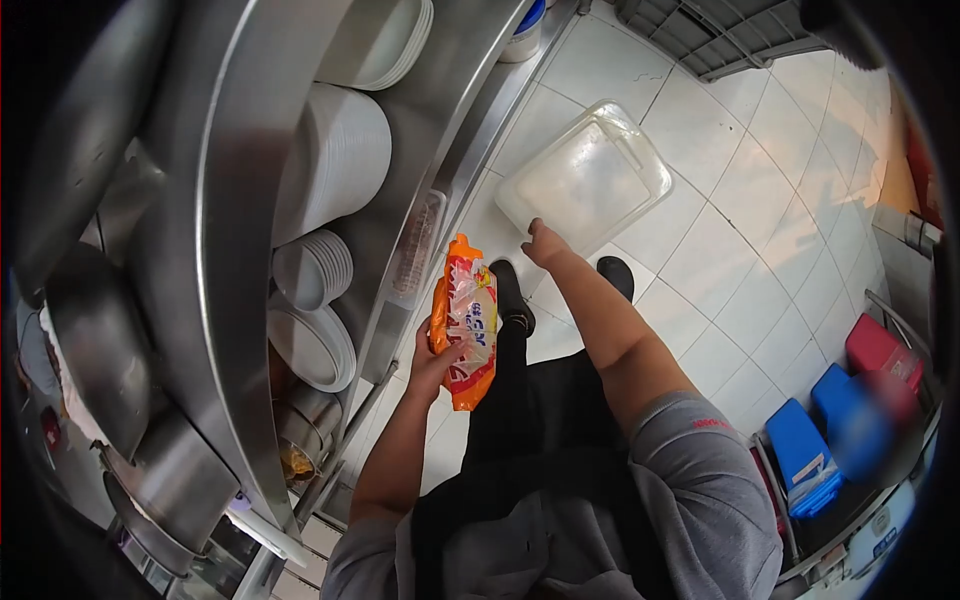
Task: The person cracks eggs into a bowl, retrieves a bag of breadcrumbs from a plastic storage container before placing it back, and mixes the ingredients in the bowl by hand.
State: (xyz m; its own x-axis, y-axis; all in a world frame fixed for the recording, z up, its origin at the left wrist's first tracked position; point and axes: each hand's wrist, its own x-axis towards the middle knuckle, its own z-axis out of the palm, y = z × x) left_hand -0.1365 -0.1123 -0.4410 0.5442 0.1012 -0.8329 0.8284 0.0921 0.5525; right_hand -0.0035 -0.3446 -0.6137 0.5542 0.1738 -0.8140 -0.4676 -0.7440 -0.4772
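And there was the orange packet point(467, 330), up off the floor beside the shelving, its long axis running almost straight up the view, one narrow sealed end pointing away from the person's body. The translucent tub point(590, 175) lay farther out on the ground, its longer axis slanting from lower left to upper right. Left hand point(432, 362) firmly on the packet! Thumb across the printed front, the other fingers wrapped behind and mostly hidden. Over to the right hand point(543, 245): fingers loosely bent, partly spread, no object visible in them, out at the tub's near edge; touching or just above, you couldn't tell. Beneath it all, pale floor tiles point(735, 255). Metal shelving point(425, 130) on the left carried stacked white containers point(345, 155); a grey crate point(715, 35) stood at the top, blue items point(800, 450) lower right.
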